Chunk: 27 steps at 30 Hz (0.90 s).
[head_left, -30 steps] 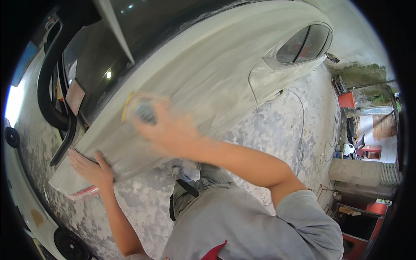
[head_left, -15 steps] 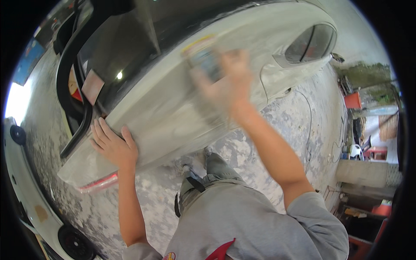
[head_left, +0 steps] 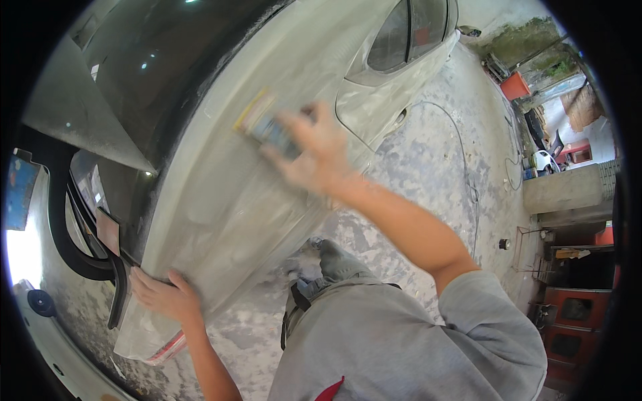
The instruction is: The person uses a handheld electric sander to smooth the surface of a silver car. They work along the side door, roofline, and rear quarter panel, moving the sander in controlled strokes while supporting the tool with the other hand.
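My right hand (head_left: pixel 314 150) grips a block (head_left: pixel 267 127), yellow-edged and grey-blue, that looks like a sanding block. It is pressed against the dusty, pale car body panel (head_left: pixel 227 194), and both hand and block are smeared by motion. The block's underside is hidden. Lower on the same panel, my left hand (head_left: pixel 167 299) lies flat with its fingers stretched out, holding nothing. A pinkish-brown square piece (head_left: pixel 108 230), like sandpaper, rests by the black trim near the left fingers. Below that hand a red light strip (head_left: pixel 168 347) runs along the panel's edge.
A dark rear window (head_left: pixel 154 73) lies beyond the panel, and a side window (head_left: pixel 401 37) is farther up. Another pale car (head_left: pixel 63 361) stands at the lower left. On the stained floor (head_left: pixel 428 167) a thin hose (head_left: pixel 461 127) snakes rightward. An orange bucket (head_left: pixel 515 85) stands by the wall.
My right hand and the block have moved left and down along the panel. The view has turned, so the car stands steeper in it. My left hand stays flat on the panel.
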Tool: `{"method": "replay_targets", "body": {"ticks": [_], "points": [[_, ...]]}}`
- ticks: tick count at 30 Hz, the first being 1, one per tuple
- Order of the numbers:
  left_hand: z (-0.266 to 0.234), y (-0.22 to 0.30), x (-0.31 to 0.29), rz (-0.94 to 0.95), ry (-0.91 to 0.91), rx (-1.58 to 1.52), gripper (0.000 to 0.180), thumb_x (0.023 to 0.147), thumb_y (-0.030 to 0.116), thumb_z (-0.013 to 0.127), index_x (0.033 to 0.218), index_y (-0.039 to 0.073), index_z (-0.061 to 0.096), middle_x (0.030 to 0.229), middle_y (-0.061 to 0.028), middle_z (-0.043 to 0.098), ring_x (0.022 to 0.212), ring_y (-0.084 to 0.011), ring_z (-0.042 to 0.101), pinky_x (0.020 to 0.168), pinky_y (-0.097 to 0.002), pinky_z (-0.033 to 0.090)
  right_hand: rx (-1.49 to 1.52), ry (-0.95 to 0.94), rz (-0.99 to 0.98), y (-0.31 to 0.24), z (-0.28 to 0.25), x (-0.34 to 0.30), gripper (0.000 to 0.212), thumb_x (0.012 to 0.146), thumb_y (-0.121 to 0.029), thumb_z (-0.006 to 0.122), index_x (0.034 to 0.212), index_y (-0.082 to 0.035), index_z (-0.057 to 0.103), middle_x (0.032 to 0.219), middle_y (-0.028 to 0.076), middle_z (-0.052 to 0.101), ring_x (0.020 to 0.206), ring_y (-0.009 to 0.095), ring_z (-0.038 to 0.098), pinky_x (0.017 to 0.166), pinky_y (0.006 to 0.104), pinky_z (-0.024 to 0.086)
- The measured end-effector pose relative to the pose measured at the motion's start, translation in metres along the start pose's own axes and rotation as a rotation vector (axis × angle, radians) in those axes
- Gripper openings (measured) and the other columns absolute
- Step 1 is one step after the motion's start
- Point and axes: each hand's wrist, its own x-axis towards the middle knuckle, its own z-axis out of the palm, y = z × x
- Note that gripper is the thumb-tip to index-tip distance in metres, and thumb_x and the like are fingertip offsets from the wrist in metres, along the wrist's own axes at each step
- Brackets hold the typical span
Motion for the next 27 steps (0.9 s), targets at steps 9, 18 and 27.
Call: {"method": "replay_targets", "body": {"ticks": [9,18,27], "points": [[0.002,0.076,0.041,0.323,-0.067,-0.006,0.1,0.105,0.054,0.061,0.164,-0.018,0.023,0.172,-0.037,0.028,0.161,-0.0513,0.027,0.131,-0.0613,0.025,-0.138,0.296,0.236,0.113,-0.054,0.128,0.071,0.069,-0.054,0.097,0.121,-0.01,0.076,0.109,0.018,0.066,0.101,0.037,0.072,0.089,0.045,0.06],[-0.003,0.169,0.114,0.547,-0.063,-0.041,0.096,0.102,0.053,0.067,0.162,-0.014,0.035,0.172,-0.0344,0.031,0.16,-0.0508,0.032,0.128,-0.0606,0.03,0.019,-0.163,-0.04,0.034,-0.009,0.001,0.06,0.084,-0.032,0.088,0.139,-0.019,0.068,0.112,0.021,0.058,0.089,0.035,0.07,0.07,0.049,0.058],[-0.014,0.23,0.152,0.474,-0.095,-0.033,0.093,0.096,0.043,0.074,0.163,-0.011,0.037,0.173,-0.0332,0.031,0.161,-0.0483,0.03,0.13,-0.0581,0.029,-0.157,0.316,0.195,0.16,-0.068,0.134,0.058,0.076,-0.037,0.095,0.124,-0.013,0.074,0.109,0.015,0.064,0.092,0.037,0.071,0.077,0.049,0.059]]}}
